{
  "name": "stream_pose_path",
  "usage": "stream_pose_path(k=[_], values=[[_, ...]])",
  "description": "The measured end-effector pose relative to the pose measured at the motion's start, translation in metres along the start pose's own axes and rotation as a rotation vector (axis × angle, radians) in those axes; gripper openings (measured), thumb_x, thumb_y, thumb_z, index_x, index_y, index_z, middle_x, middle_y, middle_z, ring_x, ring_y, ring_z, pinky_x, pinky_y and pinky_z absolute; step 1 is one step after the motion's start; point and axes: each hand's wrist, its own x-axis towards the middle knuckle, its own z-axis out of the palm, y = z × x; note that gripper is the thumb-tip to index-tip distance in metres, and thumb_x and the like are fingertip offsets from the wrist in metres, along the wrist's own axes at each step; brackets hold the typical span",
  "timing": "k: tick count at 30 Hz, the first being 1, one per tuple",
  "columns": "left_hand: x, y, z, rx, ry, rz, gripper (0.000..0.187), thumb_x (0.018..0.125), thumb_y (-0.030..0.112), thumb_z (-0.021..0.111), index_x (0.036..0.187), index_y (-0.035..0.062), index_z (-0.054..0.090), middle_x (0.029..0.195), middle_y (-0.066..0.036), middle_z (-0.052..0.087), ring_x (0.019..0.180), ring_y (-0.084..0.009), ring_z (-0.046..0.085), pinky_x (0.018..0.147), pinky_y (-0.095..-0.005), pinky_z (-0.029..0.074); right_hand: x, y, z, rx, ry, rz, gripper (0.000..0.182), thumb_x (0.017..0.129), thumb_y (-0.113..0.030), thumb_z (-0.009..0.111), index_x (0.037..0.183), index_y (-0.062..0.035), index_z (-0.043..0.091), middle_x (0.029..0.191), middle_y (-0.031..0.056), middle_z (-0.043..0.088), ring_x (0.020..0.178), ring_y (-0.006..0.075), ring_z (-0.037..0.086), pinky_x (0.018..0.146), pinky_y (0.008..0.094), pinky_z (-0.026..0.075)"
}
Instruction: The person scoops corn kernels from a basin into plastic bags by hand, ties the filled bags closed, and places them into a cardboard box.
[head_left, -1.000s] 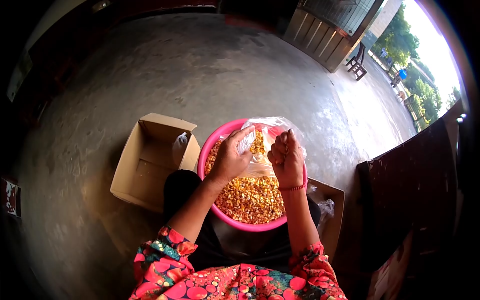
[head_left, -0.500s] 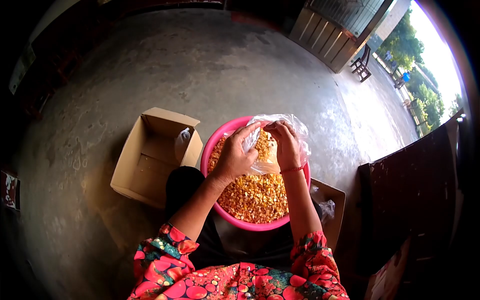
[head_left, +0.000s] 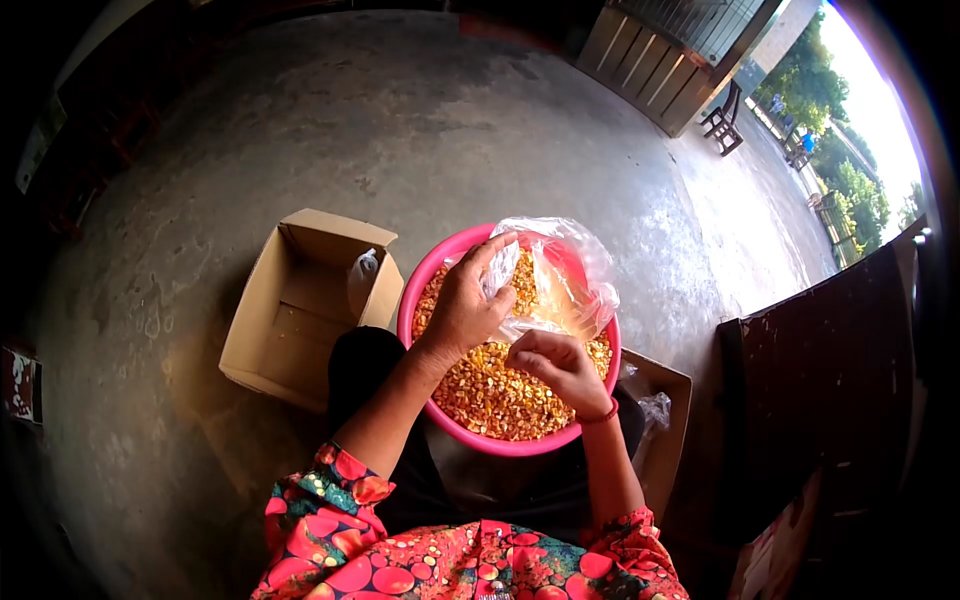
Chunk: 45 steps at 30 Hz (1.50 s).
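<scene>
A pink basin (head_left: pixel 470 441) full of dried yellow-orange corn kernels (head_left: pixel 505 395) rests at my lap. Over its far side lies a clear plastic bag (head_left: pixel 590 262), its mouth spread wide. My left hand (head_left: pixel 468 305) grips the bag's left edge between thumb and fingers. Low over the kernels, just on the near side of the bag, is my right hand (head_left: pixel 558 368). Its fingers are curled in, and whatever they hold, if anything, is hidden.
An open cardboard box (head_left: pixel 262 345) stands on the floor to the left, with a small tied plastic bag (head_left: pixel 362 278) inside. Right of my knee, another box (head_left: pixel 672 442) holds crumpled plastic (head_left: pixel 655 410). A dark wooden panel (head_left: pixel 820 370) stands further right.
My right hand has let go of the bag's right side and come back toward me, down to the kernels. My left hand has stayed on the bag.
</scene>
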Motion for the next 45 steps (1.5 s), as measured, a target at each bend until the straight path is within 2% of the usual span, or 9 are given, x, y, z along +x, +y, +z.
stream_pose_path(k=[4, 10, 19, 22, 26, 29, 32, 35, 45], values=[[-0.001, 0.002, 0.0, 0.017, 0.022, -0.009, 0.049, 0.076, -0.005, 0.049, 0.124, -0.0015, 0.046, 0.12, -0.012, 0.052, 0.112, -0.0175, 0.05, 0.097, -0.0294, 0.038, 0.0, 0.045, 0.019, -0.629, 0.04, -0.332, 0.021, 0.075, -0.004, 0.063, 0.095, -0.0072, 0.065, 0.096, 0.0106, 0.062, 0.09, 0.0272, 0.059, 0.078, 0.0349, 0.044], [-0.001, 0.005, 0.0, 0.006, 0.031, -0.029, 0.049, 0.074, -0.006, 0.048, 0.123, -0.0014, 0.047, 0.121, -0.012, 0.053, 0.112, -0.0183, 0.05, 0.097, -0.0295, 0.037, 0.003, 0.057, 0.029, -1.002, -0.043, -0.319, 0.029, 0.077, -0.021, 0.062, 0.107, -0.0185, 0.061, 0.119, 0.0069, 0.052, 0.104, 0.0281, 0.05, 0.083, 0.0393, 0.036], [-0.001, 0.005, -0.001, -0.008, 0.032, -0.038, 0.049, 0.074, -0.006, 0.047, 0.122, -0.0013, 0.048, 0.12, -0.013, 0.053, 0.113, -0.019, 0.049, 0.099, -0.0299, 0.036, 0.01, 0.071, 0.012, -0.874, 0.045, -0.112, 0.016, 0.076, -0.017, 0.061, 0.09, -0.009, 0.06, 0.086, 0.0142, 0.061, 0.082, 0.0331, 0.056, 0.075, 0.0434, 0.043], [-0.001, 0.009, -0.002, -0.01, 0.024, -0.046, 0.049, 0.074, -0.006, 0.046, 0.122, -0.0014, 0.048, 0.12, -0.013, 0.053, 0.113, -0.0189, 0.049, 0.099, -0.03, 0.035, 0.015, 0.076, 0.011, -0.834, 0.181, -0.324, 0.01, 0.078, -0.015, 0.062, 0.084, -0.0067, 0.063, 0.064, 0.0161, 0.057, 0.06, 0.0344, 0.057, 0.055, 0.0424, 0.044], [-0.001, 0.013, -0.003, -0.029, 0.012, -0.073, 0.048, 0.074, -0.006, 0.046, 0.122, -0.0015, 0.048, 0.12, -0.013, 0.053, 0.114, -0.0187, 0.049, 0.099, -0.0298, 0.035, 0.016, 0.072, 0.011, -0.839, 0.164, -0.273, 0.011, 0.078, -0.011, 0.06, 0.088, -0.0058, 0.063, 0.069, 0.0164, 0.059, 0.062, 0.0325, 0.059, 0.056, 0.0403, 0.045], [-0.001, 0.005, -0.003, 0.007, 0.013, -0.044, 0.048, 0.074, -0.006, 0.046, 0.122, -0.0016, 0.049, 0.12, -0.014, 0.053, 0.113, -0.0191, 0.05, 0.099, -0.0296, 0.036, 0.019, 0.076, 0.008, -0.724, 0.234, -0.27, 0.018, 0.079, -0.008, 0.058, 0.096, -0.0035, 0.06, 0.085, 0.0163, 0.061, 0.082, 0.0322, 0.058, 0.072, 0.041, 0.045], [-0.001, 0.003, -0.002, -0.007, 0.011, -0.013, 0.049, 0.074, -0.007, 0.046, 0.122, -0.0018, 0.048, 0.119, -0.013, 0.054, 0.11, -0.0177, 0.051, 0.096, -0.0285, 0.039, 0.016, 0.086, 0.002, -0.441, 0.336, -0.088, 0.015, 0.082, -0.006, 0.055, 0.096, -0.0027, 0.06, 0.075, 0.0109, 0.06, 0.068, 0.0224, 0.057, 0.062, 0.0334, 0.044], [-0.001, 0.004, -0.002, -0.033, 0.006, -0.046, 0.049, 0.074, -0.008, 0.045, 0.123, -0.002, 0.047, 0.118, -0.012, 0.054, 0.109, -0.016, 0.052, 0.093, -0.0275, 0.04, 0.016, 0.065, 0.007, 0.284, 0.442, 0.098, 0.013, 0.091, -0.012, 0.047, 0.089, -0.0041, 0.058, 0.061, -0.0021, 0.045, 0.047, 0.0063, 0.036, 0.044, 0.0201, 0.028], [0.0, -0.002, -0.003, 0.086, 0.034, 0.037, 0.05, 0.075, -0.008, 0.045, 0.124, -0.0007, 0.046, 0.117, -0.009, 0.054, 0.1, -0.0121, 0.055, 0.085, -0.0241, 0.044, 0.008, 0.072, 0.001, 1.132, 0.304, 0.222, 0.019, 0.091, -0.02, 0.039, 0.083, -0.0057, 0.049, 0.064, 0.0035, 0.048, 0.045, 0.0089, 0.033, 0.04, 0.0214, 0.028]])
